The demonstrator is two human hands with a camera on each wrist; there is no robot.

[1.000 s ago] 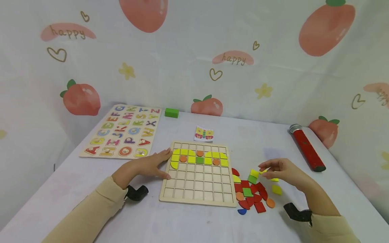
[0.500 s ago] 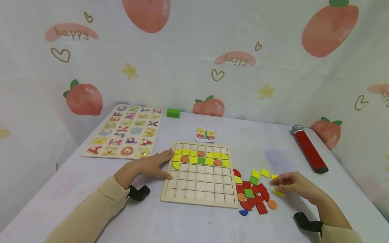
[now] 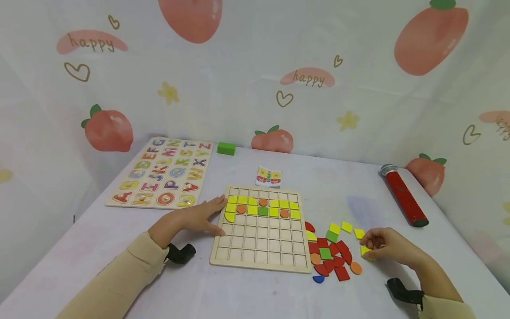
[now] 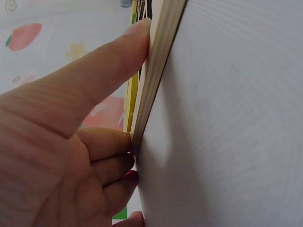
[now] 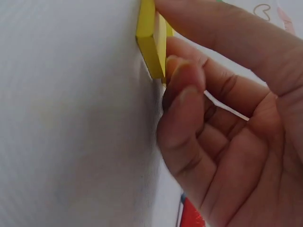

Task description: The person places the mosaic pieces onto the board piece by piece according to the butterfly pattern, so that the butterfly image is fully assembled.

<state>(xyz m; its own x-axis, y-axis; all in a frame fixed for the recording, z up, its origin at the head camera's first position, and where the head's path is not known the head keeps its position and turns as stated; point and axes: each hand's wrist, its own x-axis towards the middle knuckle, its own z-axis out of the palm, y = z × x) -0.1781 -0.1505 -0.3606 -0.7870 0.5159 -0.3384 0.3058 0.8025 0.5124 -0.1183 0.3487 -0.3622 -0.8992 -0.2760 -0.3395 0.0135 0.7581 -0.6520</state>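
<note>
My left hand (image 3: 195,218) rests along the left edge of a wooden grid board (image 3: 260,262). In the left wrist view, the thumb (image 4: 113,59) touches the board's rim (image 4: 161,52) and the other fingers reach its side farther along. Yellow tiles, orange discs and a green square (image 3: 263,211) fill part of the upper grid. My right hand (image 3: 392,248) is low at the table's right, pinching a yellow square tile (image 3: 365,251) between thumb and forefinger. In the right wrist view, that yellow square tile (image 5: 154,45) lies at the thumb tip; other fingers are curled.
Loose red, green, orange, yellow and blue pieces (image 3: 341,273) lie right of the board. A butterfly pattern card (image 3: 268,176) sits behind it. An alphabet puzzle (image 3: 159,173), a green block (image 3: 226,148) and a red microphone (image 3: 404,195) stand farther out on the table.
My right hand has moved right and toward me, from above the upper yellow tiles to the lower yellow square, and its fingers have curled in. The left hand keeps its place.
</note>
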